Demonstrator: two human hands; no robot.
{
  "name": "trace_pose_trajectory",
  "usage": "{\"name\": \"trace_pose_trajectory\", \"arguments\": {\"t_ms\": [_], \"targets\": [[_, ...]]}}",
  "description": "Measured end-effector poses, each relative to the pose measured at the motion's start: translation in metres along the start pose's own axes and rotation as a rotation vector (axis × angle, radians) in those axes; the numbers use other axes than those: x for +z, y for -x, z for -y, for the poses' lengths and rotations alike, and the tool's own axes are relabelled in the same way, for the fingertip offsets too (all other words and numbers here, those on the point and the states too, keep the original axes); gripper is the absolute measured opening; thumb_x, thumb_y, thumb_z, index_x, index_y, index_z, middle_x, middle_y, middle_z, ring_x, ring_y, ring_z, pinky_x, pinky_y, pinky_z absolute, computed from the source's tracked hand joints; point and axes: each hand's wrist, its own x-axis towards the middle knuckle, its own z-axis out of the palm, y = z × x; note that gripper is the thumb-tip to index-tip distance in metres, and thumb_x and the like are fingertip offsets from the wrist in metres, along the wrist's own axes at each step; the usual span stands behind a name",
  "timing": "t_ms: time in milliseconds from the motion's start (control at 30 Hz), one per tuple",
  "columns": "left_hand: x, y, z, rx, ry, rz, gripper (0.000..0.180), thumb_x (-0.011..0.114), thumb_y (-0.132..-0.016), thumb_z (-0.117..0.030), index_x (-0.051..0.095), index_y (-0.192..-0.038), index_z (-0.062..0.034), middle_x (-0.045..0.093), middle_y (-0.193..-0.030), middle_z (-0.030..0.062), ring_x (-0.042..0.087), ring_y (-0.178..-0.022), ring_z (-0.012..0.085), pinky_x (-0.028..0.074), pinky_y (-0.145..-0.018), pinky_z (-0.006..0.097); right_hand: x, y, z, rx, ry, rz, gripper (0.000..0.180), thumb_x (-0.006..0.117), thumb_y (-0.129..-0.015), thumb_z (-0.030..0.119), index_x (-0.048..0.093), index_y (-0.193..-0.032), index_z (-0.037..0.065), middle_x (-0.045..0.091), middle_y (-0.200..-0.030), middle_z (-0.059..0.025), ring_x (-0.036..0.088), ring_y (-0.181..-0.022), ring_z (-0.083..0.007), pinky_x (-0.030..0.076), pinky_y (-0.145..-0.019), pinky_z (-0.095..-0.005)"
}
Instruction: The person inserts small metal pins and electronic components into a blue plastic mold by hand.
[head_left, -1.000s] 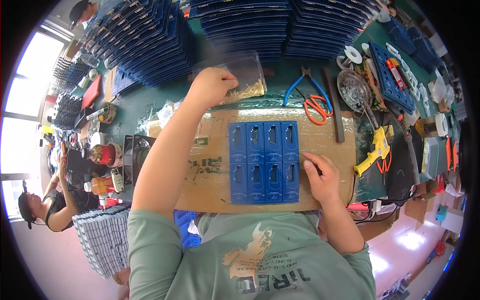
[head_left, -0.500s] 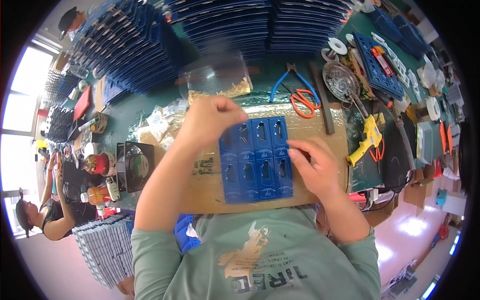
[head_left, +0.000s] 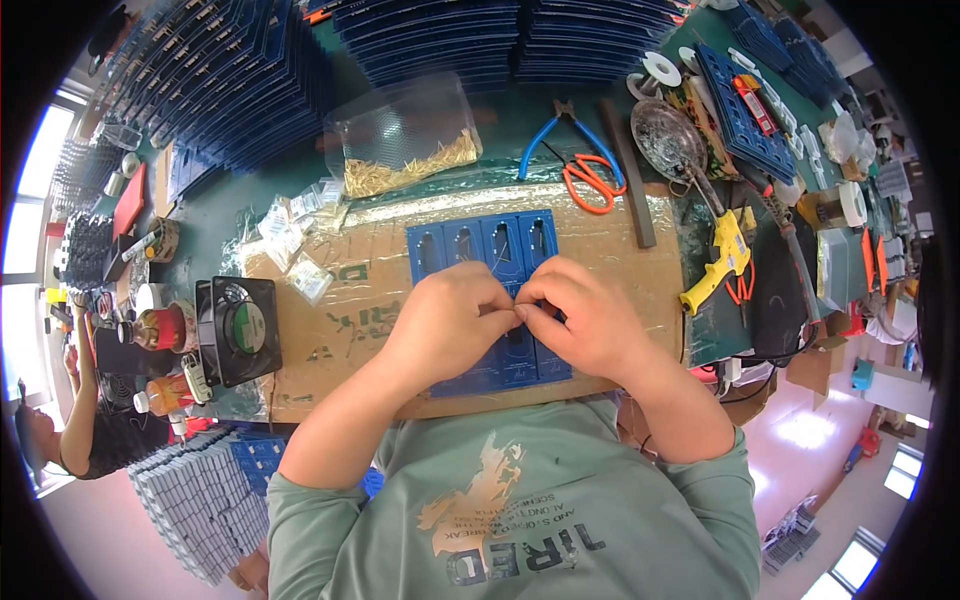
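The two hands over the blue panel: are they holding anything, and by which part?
The left hand and right hand meet over the blue panel; whether they pinch something tiny, and by which part, cannot be told.

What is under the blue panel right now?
The blue panel lies on brown cardboard, which shows around its edges. Whatever is directly beneath the panel is covered and cannot be seen; the left hand and right hand also hide part of its top.

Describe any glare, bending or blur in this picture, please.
Head view: glare bleaches the window at left and flares on the pink floor; straight edges bend toward the picture's rim; left hand and right hand look fairly sharp.
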Motion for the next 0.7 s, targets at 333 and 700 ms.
{"name": "trace_pose_trajectory", "arguments": {"t_ms": [333, 700], "targets": [[-0.001, -0.020, 0.010, -0.114, 0.215, -0.025, 0.010, 0.078, -0.077, -0.008, 0.072, -0.083, -0.0012, 0.063, -0.081, 0.0058, 0.061, -0.075, 0.0172, 0.049, -0.070, 0.029, -0.008, -0.031, -0.044, 0.416, -0.433, -0.178, 0.011, 0.065, -0.094, 0.012, 0.065, -0.093, 0.001, 0.060, -0.082, 0.0035, 0.052, -0.075, -0.0039, 0.045, -0.068, -0.0219], [-0.004, -0.017, 0.026, -0.139, 0.436, -0.157, 0.014, 0.079, -0.079, -0.013, 0.073, -0.085, -0.0020, 0.064, -0.083, 0.0048, 0.061, -0.074, 0.0147, 0.049, -0.070, 0.028, -0.001, -0.049, -0.070, 0.386, -0.079, -0.148, 0.013, 0.066, -0.091, 0.012, 0.067, -0.095, 0.000, 0.066, -0.083, -0.0010, 0.058, -0.074, -0.0065, 0.048, -0.068, -0.0233]]}}
